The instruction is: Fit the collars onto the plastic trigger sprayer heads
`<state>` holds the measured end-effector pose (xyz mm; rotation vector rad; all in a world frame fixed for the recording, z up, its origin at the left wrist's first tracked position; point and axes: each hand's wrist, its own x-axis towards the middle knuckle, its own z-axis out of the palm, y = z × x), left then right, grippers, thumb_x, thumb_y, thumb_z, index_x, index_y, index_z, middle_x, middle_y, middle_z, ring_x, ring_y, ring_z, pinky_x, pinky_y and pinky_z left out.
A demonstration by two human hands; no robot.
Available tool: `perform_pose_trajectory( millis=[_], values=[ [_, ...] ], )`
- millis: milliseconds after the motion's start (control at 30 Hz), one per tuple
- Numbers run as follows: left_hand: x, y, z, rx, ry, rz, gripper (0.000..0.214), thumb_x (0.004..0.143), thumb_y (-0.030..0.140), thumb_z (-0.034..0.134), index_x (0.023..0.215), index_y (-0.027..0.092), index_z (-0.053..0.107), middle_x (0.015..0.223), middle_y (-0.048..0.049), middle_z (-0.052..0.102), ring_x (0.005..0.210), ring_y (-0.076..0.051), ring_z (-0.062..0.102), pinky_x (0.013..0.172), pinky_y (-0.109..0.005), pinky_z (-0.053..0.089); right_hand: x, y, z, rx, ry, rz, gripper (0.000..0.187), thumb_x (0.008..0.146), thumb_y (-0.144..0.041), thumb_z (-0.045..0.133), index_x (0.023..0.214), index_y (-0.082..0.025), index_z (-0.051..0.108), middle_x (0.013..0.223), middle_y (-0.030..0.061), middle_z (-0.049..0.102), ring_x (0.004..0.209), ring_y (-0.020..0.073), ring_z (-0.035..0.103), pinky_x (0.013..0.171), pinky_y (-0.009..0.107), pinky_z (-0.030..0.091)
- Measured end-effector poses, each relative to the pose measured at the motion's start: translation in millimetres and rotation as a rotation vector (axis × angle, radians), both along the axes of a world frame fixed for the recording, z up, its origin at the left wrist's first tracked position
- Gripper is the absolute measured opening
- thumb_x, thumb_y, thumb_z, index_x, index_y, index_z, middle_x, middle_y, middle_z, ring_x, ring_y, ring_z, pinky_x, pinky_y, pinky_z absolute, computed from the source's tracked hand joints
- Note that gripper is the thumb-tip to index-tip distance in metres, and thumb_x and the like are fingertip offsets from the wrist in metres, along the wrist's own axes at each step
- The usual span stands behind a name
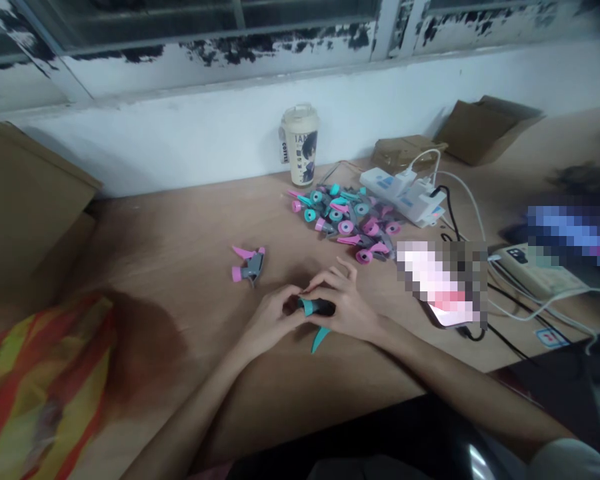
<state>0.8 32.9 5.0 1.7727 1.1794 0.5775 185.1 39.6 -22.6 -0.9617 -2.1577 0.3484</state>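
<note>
Between my two hands, over the near part of the table, is a teal and dark grey trigger spray head (307, 306). My right hand (347, 308) wraps round its grey body, and a teal lever sticks out below the palm. My left hand (275, 315) has its fingers closed at the teal collar end; part of the spray head is hidden behind the fingers. A pink and grey spray head (250, 265) lies alone to the left, beyond my left hand. Farther back, a heap of teal, pink and grey spray heads (347, 223) lies on the table.
A lidded coffee cup (301, 148) stands by the wall. White power strips (405, 193) with cables lie right of the heap. A phone (443, 290) lies right of my hands. Cardboard boxes (485, 130) and a red-yellow bag (45, 387) flank the table (180, 233).
</note>
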Motion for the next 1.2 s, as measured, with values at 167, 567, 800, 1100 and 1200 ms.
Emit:
perform_pose_trajectory(
  millis=[167,567,800,1100,1200],
  values=[
    [3,-4,-6.9,0.100,0.026,0.046,0.022,0.080,0.026,0.054,0.101,0.018,0.058,0.082,-0.0023,0.065,0.069,-0.015,0.060,0.058,-0.024,0.048,0,-1,-1.0,0.035,-0.024,-0.068,0.017,0.075,-0.033,0.065,0.091,-0.028,0.067,0.094,-0.0013,0.064,0.093,0.0163,0.056,0.108,0.047,0.008],
    [14,-7,-9.3,0.352,0.116,0.347,0.006,0.072,0.015,0.061,0.077,0.018,0.060,0.080,-0.0005,0.063,0.072,-0.014,0.061,0.068,-0.026,0.048,-6,-1,0.1,-0.003,-0.021,-0.188,0.013,0.075,-0.026,0.065,0.088,-0.026,0.065,0.084,-0.0046,0.072,0.097,0.0182,0.061,0.109,0.049,-0.004],
    [15,-9,-7.5,0.391,0.313,0.324,0.008,0.074,0.015,0.059,0.074,0.020,0.066,0.074,0.0012,0.062,0.068,-0.012,0.057,0.062,-0.023,0.041,-5,-1,-1.9,0.003,-0.044,-0.199,0.016,0.072,-0.023,0.065,0.088,-0.025,0.065,0.083,-0.0040,0.072,0.091,0.0179,0.060,0.109,0.050,-0.001],
    [12,-6,-12.8,0.485,0.335,0.420,0.009,0.074,0.017,0.058,0.067,0.019,0.064,0.070,0.0013,0.060,0.064,-0.011,0.054,0.060,-0.023,0.039,-4,0,0.9,0.008,-0.034,-0.219,0.012,0.074,-0.029,0.066,0.085,-0.025,0.065,0.082,-0.0027,0.071,0.089,0.0188,0.059,0.107,0.049,0.008],
    [-1,6,-14.3,0.392,0.128,0.548,0.007,0.072,0.020,0.060,0.067,0.019,0.065,0.071,0.0003,0.060,0.065,-0.012,0.053,0.062,-0.023,0.041,1,3,3.7,-0.001,0.020,-0.271,0.019,0.073,-0.039,0.068,0.086,-0.025,0.065,0.083,-0.0018,0.071,0.088,0.0195,0.059,0.105,0.048,0.014]
  ],
)
